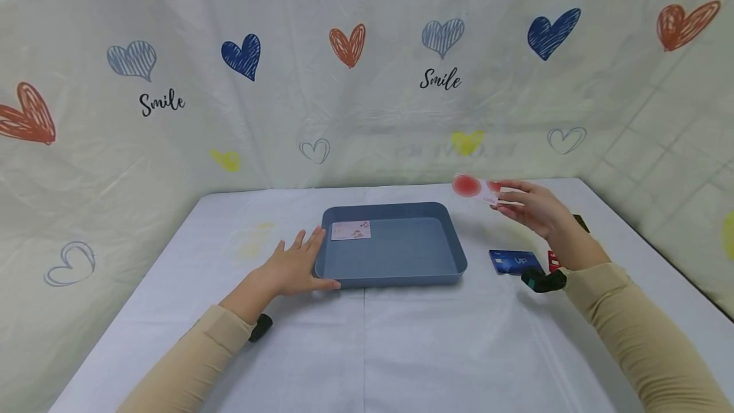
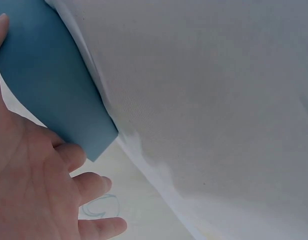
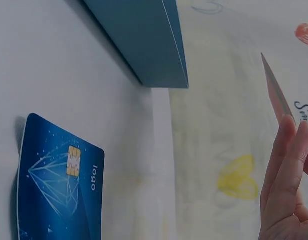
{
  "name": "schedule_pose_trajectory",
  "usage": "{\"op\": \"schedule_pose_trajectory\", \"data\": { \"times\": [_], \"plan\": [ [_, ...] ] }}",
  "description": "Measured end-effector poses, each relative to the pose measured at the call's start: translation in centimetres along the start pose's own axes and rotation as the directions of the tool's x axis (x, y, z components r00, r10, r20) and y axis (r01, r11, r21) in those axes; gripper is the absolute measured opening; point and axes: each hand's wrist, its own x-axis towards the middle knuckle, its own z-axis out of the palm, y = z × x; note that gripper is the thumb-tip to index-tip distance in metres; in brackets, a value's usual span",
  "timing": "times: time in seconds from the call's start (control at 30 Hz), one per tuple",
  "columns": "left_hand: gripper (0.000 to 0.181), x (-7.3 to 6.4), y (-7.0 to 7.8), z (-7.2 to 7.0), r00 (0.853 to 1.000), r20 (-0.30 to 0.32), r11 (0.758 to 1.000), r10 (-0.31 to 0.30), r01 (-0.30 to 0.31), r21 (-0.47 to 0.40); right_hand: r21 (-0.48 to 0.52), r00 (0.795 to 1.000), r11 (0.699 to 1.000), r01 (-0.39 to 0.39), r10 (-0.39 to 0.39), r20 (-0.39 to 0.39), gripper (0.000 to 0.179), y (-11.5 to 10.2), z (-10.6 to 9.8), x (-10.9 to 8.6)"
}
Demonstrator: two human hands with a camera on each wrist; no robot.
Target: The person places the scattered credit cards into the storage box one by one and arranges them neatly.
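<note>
My left hand point(image 1: 292, 269) touches the left side of a blue-grey rectangular tray point(image 1: 395, 253), fingers straight and spread, thumb at the near left corner. In the left wrist view its fingers lie along the outer tray wall point(image 2: 54, 80). A pale pink card point(image 1: 351, 230) with a small printed figure lies flat in the tray's far left part. Right of the tray, raised above the table, my right hand point(image 1: 533, 209) pinches a white card point(image 1: 467, 185) with red round patches between thumb and fingers. The right wrist view shows this card point(image 3: 278, 95) nearly edge-on.
A blue VIP card point(image 1: 513, 262) with a gold chip lies on the white-covered table right of the tray. Beside it, a red card point(image 1: 554, 261) is partly hidden by the right wrist. A white sheet with hearts point(image 1: 346, 46) hangs behind the table.
</note>
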Motion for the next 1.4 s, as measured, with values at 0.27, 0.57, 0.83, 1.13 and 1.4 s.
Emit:
{"op": "schedule_pose_trajectory", "data": {
  "times": [0.27, 0.57, 0.83, 1.13, 1.4],
  "plan": [
    [0.121, 0.0, 0.0, 0.0, 1.0, -0.001, 1.0, -0.001, 0.001, -0.001, -0.117, 1.0, 0.993, 0.01, -0.008, 0.018, 0.027, 0.5, 1.7, 0.2],
    [0.121, 0.0, 0.0, 0.1, 1.0, -0.001, 1.0, -0.009, 0.009, 0.001, -0.155, 0.998, 0.988, 0.023, -0.013, 0.067, 0.039, 1.3, 3.5, 0.3],
    [0.121, 0.0, 0.0, 0.2, 1.0, -0.006, 1.0, -0.002, 0.002, 0.01, -0.184, 0.996, 0.983, 0.019, -0.002, 0.09, 0.052, 2.0, 4.5, 0.7],
    [0.121, 0.1, -0.1, 0.2, 1.0, -0.005, 1.0, 0.001, -0.001, 0.0, -0.175, 0.993, 0.985, 0.011, 0.01, 0.121, 0.05, 3.0, 6.2, 1.0],
    [0.121, 0.0, 0.0, 0.2, 1.0, -0.002, 1.0, -0.004, 0.004, -0.008, -0.195, 0.987, 0.981, 0.016, 0.015, 0.159, 0.049, 3.5, 7.8, 1.0]
  ]
}}
